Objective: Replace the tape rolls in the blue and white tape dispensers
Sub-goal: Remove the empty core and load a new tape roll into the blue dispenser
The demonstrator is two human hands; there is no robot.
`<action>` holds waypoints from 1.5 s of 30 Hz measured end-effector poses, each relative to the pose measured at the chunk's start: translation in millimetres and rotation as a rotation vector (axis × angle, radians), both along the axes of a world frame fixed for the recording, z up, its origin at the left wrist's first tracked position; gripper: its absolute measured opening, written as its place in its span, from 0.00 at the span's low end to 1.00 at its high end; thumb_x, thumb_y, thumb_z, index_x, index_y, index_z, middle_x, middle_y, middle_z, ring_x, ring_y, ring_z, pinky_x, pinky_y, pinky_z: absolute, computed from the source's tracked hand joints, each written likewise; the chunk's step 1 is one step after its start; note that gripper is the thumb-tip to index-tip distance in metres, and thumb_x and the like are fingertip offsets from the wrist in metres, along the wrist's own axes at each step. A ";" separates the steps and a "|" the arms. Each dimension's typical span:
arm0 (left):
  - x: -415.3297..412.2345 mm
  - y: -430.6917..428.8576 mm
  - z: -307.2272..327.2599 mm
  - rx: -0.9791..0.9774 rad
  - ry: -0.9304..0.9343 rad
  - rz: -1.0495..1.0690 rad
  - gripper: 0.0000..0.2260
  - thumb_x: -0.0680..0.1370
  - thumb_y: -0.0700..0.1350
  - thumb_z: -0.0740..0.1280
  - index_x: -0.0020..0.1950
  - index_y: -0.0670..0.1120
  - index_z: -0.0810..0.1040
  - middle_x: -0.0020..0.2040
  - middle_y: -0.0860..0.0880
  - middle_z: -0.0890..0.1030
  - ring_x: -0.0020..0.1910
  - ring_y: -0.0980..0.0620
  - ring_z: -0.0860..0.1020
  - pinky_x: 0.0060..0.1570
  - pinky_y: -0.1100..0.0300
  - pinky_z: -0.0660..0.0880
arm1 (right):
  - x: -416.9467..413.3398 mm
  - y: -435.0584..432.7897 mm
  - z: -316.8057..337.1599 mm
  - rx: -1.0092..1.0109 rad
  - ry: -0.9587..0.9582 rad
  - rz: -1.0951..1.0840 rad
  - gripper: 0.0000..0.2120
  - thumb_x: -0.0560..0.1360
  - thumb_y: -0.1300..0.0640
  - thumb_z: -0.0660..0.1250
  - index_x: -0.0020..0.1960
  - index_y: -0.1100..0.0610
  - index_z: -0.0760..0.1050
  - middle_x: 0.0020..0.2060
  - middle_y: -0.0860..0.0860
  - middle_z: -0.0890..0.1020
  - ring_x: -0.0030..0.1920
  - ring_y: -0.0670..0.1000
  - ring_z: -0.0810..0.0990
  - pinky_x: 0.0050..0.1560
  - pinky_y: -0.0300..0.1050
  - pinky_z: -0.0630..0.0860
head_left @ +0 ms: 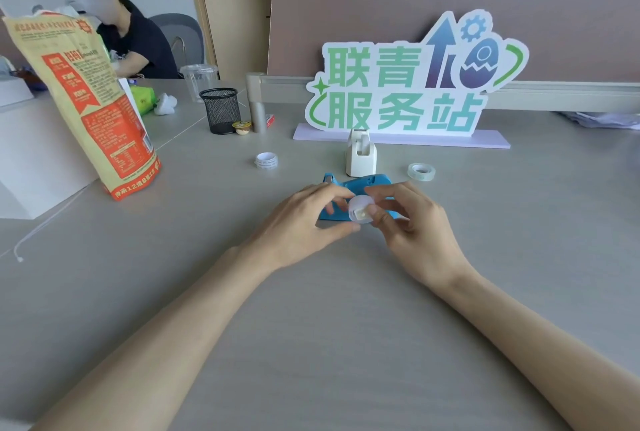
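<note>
The left hand (304, 223) and right hand (412, 226) together pinch a small white spool (360, 209) in curled fingers, just in front of the blue dispenser (363, 183) lying mid-desk (311, 326). The white dispenser (360, 157) stands at 12 o'clock behind it. A printed roll (266, 160) lies at 10 o'clock and a clear roll (421, 171) at 2. The blue dispenser's swap seems underway; next a fresh roll must be seated on the spool.

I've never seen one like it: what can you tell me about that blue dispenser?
Blue dispenser: glossy-looking plastic, long and low, grey cutter at its left end. It sits on the table just in front of the white dispenser. The left hand and right hand pinch a small white roll before it, hiding its middle.
</note>
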State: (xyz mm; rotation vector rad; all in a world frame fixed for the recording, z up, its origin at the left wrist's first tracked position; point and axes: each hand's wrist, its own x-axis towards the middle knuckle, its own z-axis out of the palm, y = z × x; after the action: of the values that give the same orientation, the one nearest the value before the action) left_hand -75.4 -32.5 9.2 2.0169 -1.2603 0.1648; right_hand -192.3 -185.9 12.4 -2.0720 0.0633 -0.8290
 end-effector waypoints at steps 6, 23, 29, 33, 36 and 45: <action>-4.8 -1.8 1.7 -0.088 0.175 -0.022 0.05 0.75 0.46 0.70 0.51 0.51 0.79 0.45 0.56 0.84 0.42 0.60 0.78 0.39 0.70 0.70 | -0.3 0.7 -2.0 -0.083 -0.006 0.017 0.08 0.76 0.62 0.68 0.54 0.55 0.79 0.50 0.46 0.79 0.51 0.41 0.80 0.43 0.28 0.75; -7.1 -0.1 7.0 -0.098 0.282 0.028 0.08 0.71 0.55 0.69 0.45 0.52 0.78 0.43 0.51 0.84 0.44 0.47 0.80 0.45 0.50 0.76 | -1.7 -0.3 -1.1 -0.165 0.107 0.124 0.22 0.69 0.71 0.67 0.60 0.55 0.78 0.54 0.46 0.79 0.51 0.40 0.80 0.45 0.35 0.79; -5.7 0.1 6.8 -0.051 0.277 -0.015 0.02 0.74 0.44 0.67 0.46 0.49 0.77 0.34 0.49 0.82 0.37 0.45 0.79 0.43 0.48 0.77 | 2.4 -3.7 -5.3 -0.208 0.088 0.028 0.14 0.72 0.65 0.72 0.57 0.58 0.79 0.48 0.46 0.79 0.46 0.40 0.77 0.45 0.31 0.75; -0.3 2.9 7.2 0.027 0.256 0.016 0.01 0.76 0.43 0.67 0.45 0.49 0.77 0.33 0.56 0.80 0.33 0.49 0.75 0.37 0.55 0.73 | 4.3 -6.2 -7.3 -0.211 0.078 -0.042 0.10 0.70 0.62 0.74 0.51 0.57 0.80 0.46 0.50 0.80 0.44 0.46 0.79 0.45 0.39 0.78; 4.0 6.7 8.1 0.123 0.187 0.039 0.03 0.75 0.46 0.68 0.41 0.50 0.80 0.32 0.56 0.78 0.30 0.58 0.71 0.36 0.60 0.69 | 2.1 -6.6 -6.7 -0.222 0.084 -0.033 0.11 0.69 0.67 0.71 0.50 0.58 0.81 0.46 0.49 0.78 0.45 0.49 0.79 0.46 0.36 0.78; 8.3 9.9 9.8 0.235 0.130 0.120 0.07 0.74 0.48 0.67 0.50 0.56 0.81 0.34 0.66 0.78 0.31 0.64 0.73 0.36 0.62 0.70 | 3.3 -7.6 -10.5 -0.282 0.149 -0.012 0.10 0.70 0.65 0.70 0.50 0.55 0.82 0.46 0.49 0.79 0.43 0.50 0.82 0.48 0.50 0.80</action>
State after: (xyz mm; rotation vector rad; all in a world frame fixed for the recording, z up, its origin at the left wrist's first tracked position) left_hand -67.1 -22.5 19.0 2.2657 -1.1198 -0.0606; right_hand -189.0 -193.4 1.8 -2.3989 0.0413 -0.7220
